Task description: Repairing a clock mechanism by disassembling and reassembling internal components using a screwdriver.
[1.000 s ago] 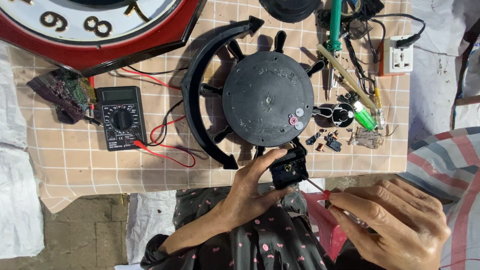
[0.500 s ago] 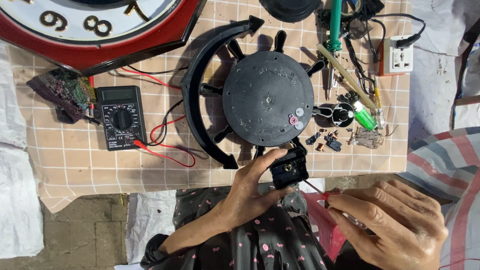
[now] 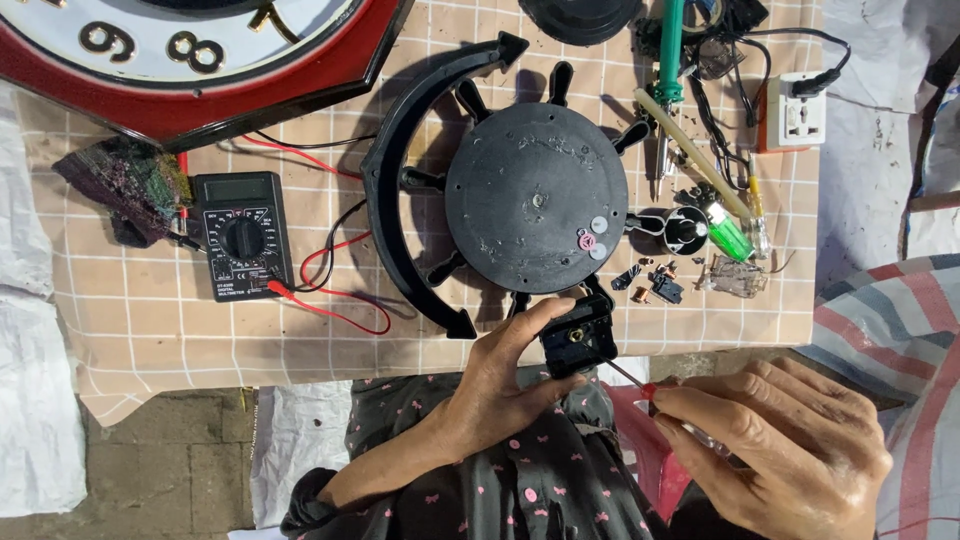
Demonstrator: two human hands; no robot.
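Notably, the left hand (image 3: 500, 385) was clamped on a small black clock movement (image 3: 578, 342) at lower centre, thumb and fingers pinching its sides just below the black disc (image 3: 536, 197). The right hand (image 3: 780, 445), lower right, was closed around a screwdriver (image 3: 640, 385), its thin tip apparently touching the movement's edge, though contact was hard to confirm. A multimeter (image 3: 243, 235) lay at left on the checked cloth (image 3: 150, 320), a red clock (image 3: 200, 60) upper left.
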